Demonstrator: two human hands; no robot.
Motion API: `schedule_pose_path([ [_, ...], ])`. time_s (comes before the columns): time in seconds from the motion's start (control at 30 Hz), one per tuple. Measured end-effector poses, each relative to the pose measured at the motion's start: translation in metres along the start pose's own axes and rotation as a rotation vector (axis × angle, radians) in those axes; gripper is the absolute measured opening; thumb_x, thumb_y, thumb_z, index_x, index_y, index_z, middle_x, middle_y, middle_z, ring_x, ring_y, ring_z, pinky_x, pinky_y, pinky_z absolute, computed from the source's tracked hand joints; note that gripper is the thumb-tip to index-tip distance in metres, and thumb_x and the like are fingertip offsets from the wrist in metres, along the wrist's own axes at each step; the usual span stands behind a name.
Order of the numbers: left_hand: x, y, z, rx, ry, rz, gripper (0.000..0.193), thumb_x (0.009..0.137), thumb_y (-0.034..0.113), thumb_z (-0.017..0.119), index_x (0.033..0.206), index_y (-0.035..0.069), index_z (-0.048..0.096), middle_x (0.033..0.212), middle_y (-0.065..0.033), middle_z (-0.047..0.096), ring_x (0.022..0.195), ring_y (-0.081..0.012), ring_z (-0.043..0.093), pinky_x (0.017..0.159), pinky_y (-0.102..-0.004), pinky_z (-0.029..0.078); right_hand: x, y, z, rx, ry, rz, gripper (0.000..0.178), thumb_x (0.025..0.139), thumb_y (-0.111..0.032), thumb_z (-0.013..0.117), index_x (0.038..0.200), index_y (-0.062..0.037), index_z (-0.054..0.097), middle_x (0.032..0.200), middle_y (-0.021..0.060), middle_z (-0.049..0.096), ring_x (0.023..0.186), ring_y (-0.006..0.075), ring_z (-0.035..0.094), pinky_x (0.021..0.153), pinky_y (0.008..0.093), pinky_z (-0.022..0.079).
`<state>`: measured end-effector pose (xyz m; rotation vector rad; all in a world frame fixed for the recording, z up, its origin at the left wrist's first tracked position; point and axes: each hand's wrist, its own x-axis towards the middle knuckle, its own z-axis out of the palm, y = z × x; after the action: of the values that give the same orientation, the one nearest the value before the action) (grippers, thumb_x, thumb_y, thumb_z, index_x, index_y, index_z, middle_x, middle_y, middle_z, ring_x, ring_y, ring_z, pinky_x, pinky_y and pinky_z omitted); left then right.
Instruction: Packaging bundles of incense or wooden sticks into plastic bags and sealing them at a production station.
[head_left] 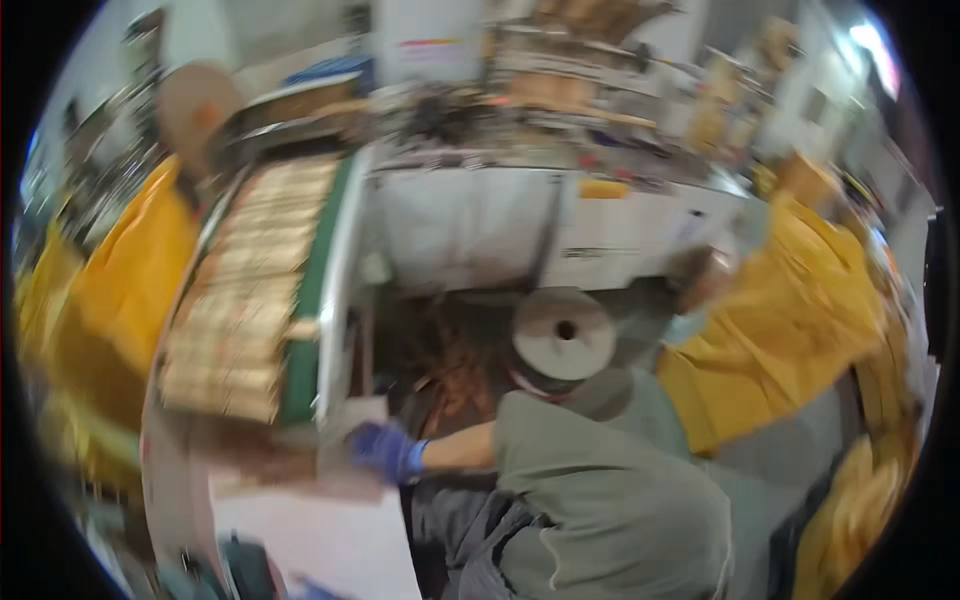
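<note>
My right hand (pixel 388 452), in a purple-blue glove, reaches left from my grey-green sleeve. It is beside a pale brown board (pixel 355 420) and above the edge of a white sheet (pixel 310 530); its fingers are smeared by motion. Only a blue gloved bit of my left hand (pixel 316 591) shows at the lower edge, next to a dark grey object (pixel 247 565); its fingers are cut off. Beyond both hands, long tan pieces (pixel 250 290) lie in a stacked row on a green belt (pixel 322 260). Whether either hand holds anything cannot be seen.
A large white reel (pixel 565 335) with a centre hole stands right of a heap of brown scraps (pixel 455 385). Yellow sacks (pixel 780 330) rise at the right, another yellow sack (pixel 150 265) at the left. White panels (pixel 470 225) and a cluttered bench cross the back.
</note>
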<state>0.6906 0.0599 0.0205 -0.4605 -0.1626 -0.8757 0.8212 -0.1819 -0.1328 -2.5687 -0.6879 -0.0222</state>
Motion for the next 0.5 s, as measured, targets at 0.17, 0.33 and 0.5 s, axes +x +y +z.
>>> schedule_pose_path([
  [0.17, -0.002, 0.151, -0.103, -1.153, -0.444, -0.420, 0.054, 0.087, 0.024, 0.053, 0.133, 0.001, 0.034, 0.138, -0.0179, 0.034, 0.126, -0.0278, 0.034, 0.105, -0.0352, 0.026, -0.016, -0.003, -0.011, -0.042, 0.355, -0.298, 0.051, 0.063, -0.028, 0.054, 0.109, -0.0053, 0.051, 0.120, 0.0162, 0.047, 0.117, 0.0347, 0.040, 0.097, 0.0568, 0.026],
  [0.33, -0.088, 0.178, -0.123, -2.006, -1.095, -0.449, 0.054, 0.088, 0.024, 0.052, 0.133, 0.001, 0.034, 0.139, -0.0166, 0.033, 0.128, -0.0273, 0.032, 0.106, -0.0353, 0.025, 0.002, -0.045, -0.022, 0.179, 0.078, -0.205, 0.056, 0.067, -0.025, 0.055, 0.116, 0.0005, 0.046, 0.123, 0.0236, 0.043, 0.116, 0.0401, 0.041, 0.101, 0.0515, 0.025],
  [0.5, -0.032, 0.122, -0.085, -2.233, -1.638, -0.593, 0.052, 0.089, 0.023, 0.047, 0.132, -0.002, 0.035, 0.137, -0.0157, 0.036, 0.130, -0.0277, 0.029, 0.108, -0.0364, 0.020, 0.104, -0.085, -0.172, 0.276, 0.235, -1.102, 0.038, 0.073, -0.014, 0.058, 0.105, 0.0043, 0.050, 0.106, 0.0238, 0.050, 0.099, 0.0356, 0.051, 0.089, 0.0430, 0.041],
])
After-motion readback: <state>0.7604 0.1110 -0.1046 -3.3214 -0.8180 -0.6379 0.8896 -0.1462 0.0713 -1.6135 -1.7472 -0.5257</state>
